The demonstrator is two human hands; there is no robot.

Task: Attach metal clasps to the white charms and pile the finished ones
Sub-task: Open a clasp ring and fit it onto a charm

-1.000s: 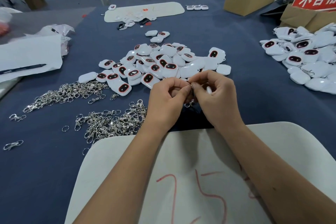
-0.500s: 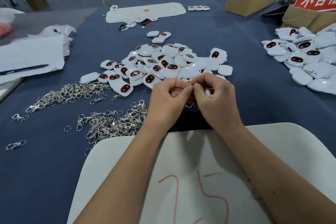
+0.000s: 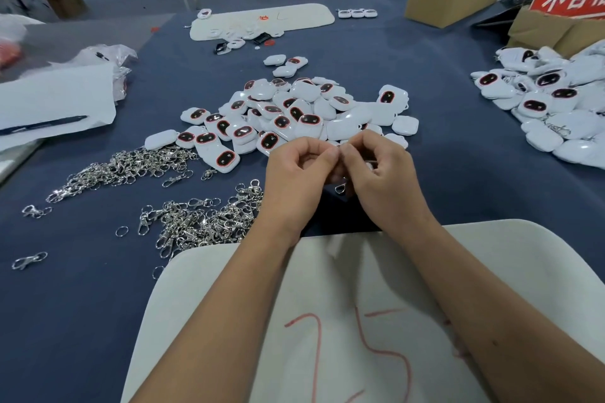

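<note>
- Bare blue cloth (image 3: 458, 173) lies right of the hands, up to the charm heap (image 3: 556, 114).
- Ahead, the middle pile of charms (image 3: 294, 114) blocks.
- Left, clasps (image 3: 196, 226) crowd the cloth.

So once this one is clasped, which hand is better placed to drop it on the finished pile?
Probably the right hand: the pile with clasps attached lies on its side, while the left hand sits beside the loose clasps.
</note>
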